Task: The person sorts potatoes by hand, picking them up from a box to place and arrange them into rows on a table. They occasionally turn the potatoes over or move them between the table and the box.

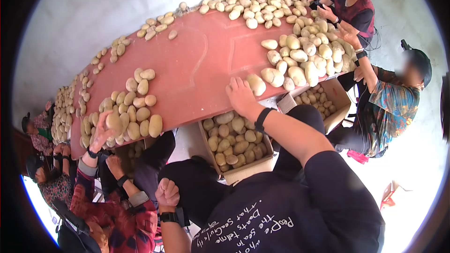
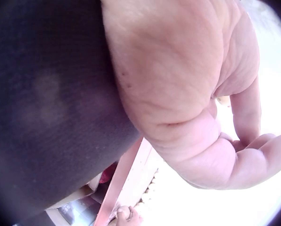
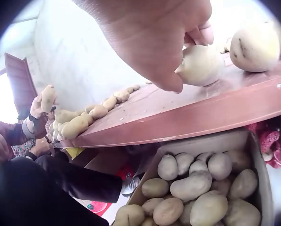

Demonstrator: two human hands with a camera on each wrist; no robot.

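My right hand [image 1: 241, 96] is at the table's near edge, beside a potato [image 1: 256, 85] at the end of the right-hand heap. Seen from the right wrist, thumb and fingertips of this hand [image 3: 154, 42] pinch a pale potato [image 3: 201, 65] that is low over the red tabletop; another potato [image 3: 255, 47] lies just past it. My left hand [image 1: 167, 192] is away from the table, near my dark trousers. Its fingers are loosely curled with nothing held, as the left wrist view of the hand [image 2: 178, 94] also shows.
Potato heaps lie along the red table [image 1: 187, 56]. Below its near edge stand a carton of potatoes [image 1: 248, 171] and another carton [image 1: 338, 112] to the right. A person in a checked shirt [image 1: 117, 225] sits at left, holding a potato; others sit at both ends.
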